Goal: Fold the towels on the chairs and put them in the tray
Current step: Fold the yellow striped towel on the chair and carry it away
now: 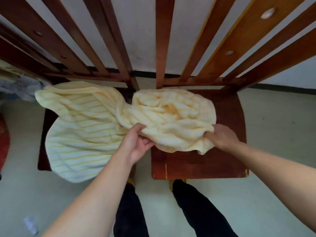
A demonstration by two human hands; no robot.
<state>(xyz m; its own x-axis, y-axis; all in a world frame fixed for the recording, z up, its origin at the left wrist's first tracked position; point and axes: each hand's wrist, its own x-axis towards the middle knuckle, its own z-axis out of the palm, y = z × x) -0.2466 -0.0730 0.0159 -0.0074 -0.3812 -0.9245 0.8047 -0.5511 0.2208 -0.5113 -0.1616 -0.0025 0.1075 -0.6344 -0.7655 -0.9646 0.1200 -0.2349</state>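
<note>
Yellow towel (171, 113) on wooden chair (196, 165), edge tight in left hand (136, 145) and right hand (222, 137).

Pale yellow towel (106, 120) with faint stripes, reddish-brown wooden chairs (196, 165), black trousers (196, 211), perhaps yellow-trimmed shoes (130, 181).

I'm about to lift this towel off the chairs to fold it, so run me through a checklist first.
1. Left hand grips the towel: ok.
2. Right hand grips the same near edge: ok.
3. Towel spread flat for folding: not ok, it is bunched on the right chair.
4. Far end clear of the floor: cannot tell, it overhangs the front of the left chair.
5. One towel or two twisted together: cannot tell.
6. Tray in view: not ok, none is visible.
</note>
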